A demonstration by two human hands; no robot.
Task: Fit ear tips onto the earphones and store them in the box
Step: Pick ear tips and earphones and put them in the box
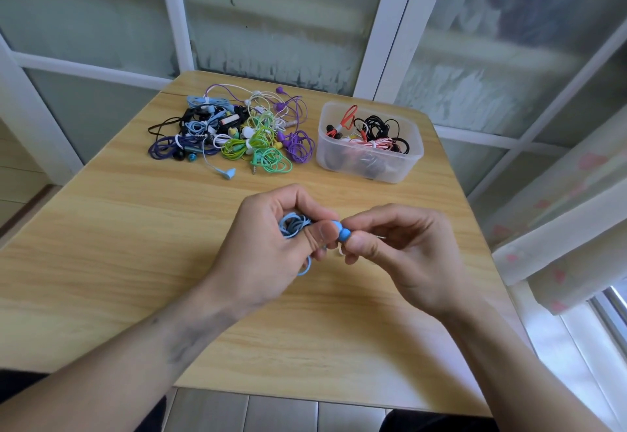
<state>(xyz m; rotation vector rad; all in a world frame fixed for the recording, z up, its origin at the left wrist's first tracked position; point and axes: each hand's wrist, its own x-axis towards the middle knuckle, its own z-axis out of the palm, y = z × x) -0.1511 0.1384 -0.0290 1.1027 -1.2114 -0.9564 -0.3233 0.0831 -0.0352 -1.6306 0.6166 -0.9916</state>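
Note:
Above the middle of the wooden table (118, 245), my left hand (268, 251) holds a coiled light-blue earphone cable (293, 224) and pinches its blue earbud (336, 226) with the thumb. My right hand (400, 245) pinches a blue ear tip (344, 236) right against that earbud. At the back right stands a clear plastic box (369, 168) holding black and red-and-white earphones. At the back middle lies a tangled pile of earphones (237, 129) in purple, green, blue, black and white.
A loose light-blue earbud (228, 172) on its wire lies in front of the pile. White-framed frosted windows stand behind the table. A pale curtain with pink spots (559, 221) hangs close to the table's right edge.

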